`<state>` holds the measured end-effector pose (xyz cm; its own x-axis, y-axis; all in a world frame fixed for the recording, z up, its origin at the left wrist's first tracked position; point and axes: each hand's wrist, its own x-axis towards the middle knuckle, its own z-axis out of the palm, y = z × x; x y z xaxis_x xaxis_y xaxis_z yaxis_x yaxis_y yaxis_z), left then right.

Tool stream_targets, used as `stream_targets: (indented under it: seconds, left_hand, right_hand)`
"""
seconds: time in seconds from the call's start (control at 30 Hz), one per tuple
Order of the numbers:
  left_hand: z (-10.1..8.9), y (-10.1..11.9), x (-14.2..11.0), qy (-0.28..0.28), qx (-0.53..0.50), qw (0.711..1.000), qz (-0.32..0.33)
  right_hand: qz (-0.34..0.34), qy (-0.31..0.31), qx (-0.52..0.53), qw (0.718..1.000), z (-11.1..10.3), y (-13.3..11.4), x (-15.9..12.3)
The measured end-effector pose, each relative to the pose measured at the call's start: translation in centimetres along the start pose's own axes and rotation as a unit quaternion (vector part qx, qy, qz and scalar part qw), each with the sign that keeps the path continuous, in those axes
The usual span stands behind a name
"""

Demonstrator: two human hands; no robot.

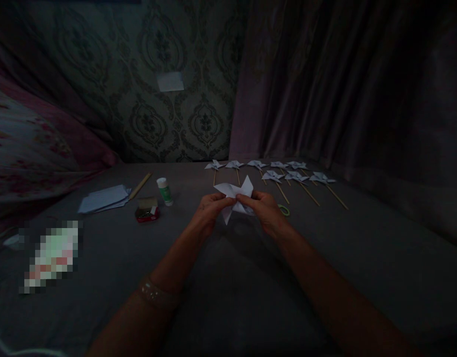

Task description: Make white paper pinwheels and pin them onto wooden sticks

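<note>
A white folded paper pinwheel (246, 185) is held up over the grey surface, its pointed blades spreading past my fingers. My left hand (210, 208) grips it from the left, thumb pressed near the centre. From the right, my right hand (266, 207) pinches it too, and the two thumb tips meet at its middle. Whether a pin or other small part sits under the thumbs is hidden. No stick shows on this pinwheel. Just beyond my right hand lies a green ring-shaped handle (284, 210), partly covered by that hand.
Several finished pinwheels on sticks (295, 177) lie in rows at the back right. Left of my hands are a glue stick (164, 192), a small red open box (147, 213), a stack of white paper (103, 199) and wooden sticks (141, 186). Curtains (306, 84) hang on the right.
</note>
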<state>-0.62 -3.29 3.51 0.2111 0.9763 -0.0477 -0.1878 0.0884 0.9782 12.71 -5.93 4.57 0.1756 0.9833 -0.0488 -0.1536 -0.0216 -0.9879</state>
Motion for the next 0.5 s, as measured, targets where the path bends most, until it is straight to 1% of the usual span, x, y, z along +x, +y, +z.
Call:
stream_targets:
  seconds: [0.13,0.33,0.5]
  left_hand:
    - [-0.04,-0.07,0.06,-0.009,-0.012,1.0,-0.008]
    - [-0.06,-0.12,0.02,-0.022,-0.039,0.999,0.001]
    - [-0.09,-0.29,0.15,-0.016,-0.013,1.0,0.008]
  right_hand:
    - [0.003,-0.005,0.009,1.0,-0.14,0.21,0.15]
    - [-0.005,-0.004,-0.008,1.0,-0.27,0.42,0.26]
    - [-0.016,-0.008,0.003,1.0,-0.25,0.5,0.23]
